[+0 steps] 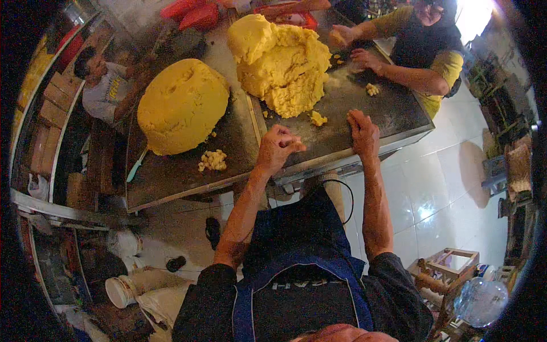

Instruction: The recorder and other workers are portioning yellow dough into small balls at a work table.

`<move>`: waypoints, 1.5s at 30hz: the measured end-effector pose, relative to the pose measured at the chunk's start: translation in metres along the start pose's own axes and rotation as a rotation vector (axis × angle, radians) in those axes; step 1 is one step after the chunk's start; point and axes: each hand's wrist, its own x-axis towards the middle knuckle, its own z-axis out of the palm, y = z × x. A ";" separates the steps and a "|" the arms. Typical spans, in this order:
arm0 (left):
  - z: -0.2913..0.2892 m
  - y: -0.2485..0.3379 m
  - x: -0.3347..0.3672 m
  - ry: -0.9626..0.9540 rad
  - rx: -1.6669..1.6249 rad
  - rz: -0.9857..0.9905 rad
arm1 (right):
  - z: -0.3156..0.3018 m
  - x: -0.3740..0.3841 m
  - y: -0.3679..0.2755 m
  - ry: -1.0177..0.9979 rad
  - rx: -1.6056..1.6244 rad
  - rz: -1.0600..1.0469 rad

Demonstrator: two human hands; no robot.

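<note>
My left hand (278,149) is over the near edge of the dark metal table (336,102), its fingers curled in and closed. What they hold, if anything, is hidden. To its right my right hand (363,134) rests at the table's edge, fingers bent together, their tips out of clear sight. Ahead of my left hand rises a big torn mound of yellow dough (288,71), with a hollow in its front. A small yellow dough piece (318,118) lies between my hands, nearer the mound. On the left sits a smoother, rounded yellow dough mound (182,108).
Small dough lumps (212,161) lie before the left mound, near a teal-handled tool (135,170). At right a co-worker (430,62) has both hands over the table, near a dough bit (372,89). Another person (105,85) is at left. Red bags (196,14) lie beyond.
</note>
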 end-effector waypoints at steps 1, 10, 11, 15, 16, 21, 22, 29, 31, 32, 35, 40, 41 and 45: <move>-0.002 0.004 0.001 -0.047 0.047 -0.065 | 0.000 0.000 0.000 0.006 -0.016 -0.007; -0.016 0.009 0.027 -0.360 0.019 -0.037 | -0.007 -0.005 -0.011 0.179 0.099 -0.007; -0.013 0.009 0.032 -0.346 0.020 -0.028 | -0.009 -0.006 -0.012 0.229 0.123 -0.075; 0.028 0.007 0.052 0.053 0.402 0.067 | -0.011 -0.005 -0.011 0.232 0.030 -0.068; 0.038 0.005 0.054 0.195 0.600 0.073 | -0.011 -0.005 -0.010 0.203 0.036 -0.050; 0.039 -0.007 0.025 0.251 0.435 0.155 | -0.007 -0.006 -0.003 0.227 -0.014 -0.015; 0.034 -0.007 0.014 0.260 0.464 0.239 | -0.006 -0.005 -0.002 0.202 0.079 -0.052; 0.013 0.023 -0.018 -0.137 0.480 0.036 | -0.010 -0.005 -0.010 0.130 0.096 0.056; 0.008 0.035 0.002 -0.202 0.410 0.114 | -0.011 -0.006 -0.013 0.189 0.096 0.027; 0.005 0.040 0.015 -0.303 0.361 0.104 | -0.011 -0.007 -0.014 0.194 0.092 0.031; -0.003 0.059 0.067 -0.474 0.311 0.105 | -0.011 -0.007 -0.013 0.204 0.122 0.014; -0.039 0.087 0.186 -0.669 0.440 0.169 | -0.012 -0.006 -0.012 0.202 0.088 -0.042; -0.047 0.092 0.211 -0.691 0.524 0.207 | -0.012 -0.005 -0.012 0.207 0.076 -0.041; -0.095 0.114 0.316 -0.470 0.661 0.278 | -0.013 -0.005 -0.013 0.210 0.116 -0.031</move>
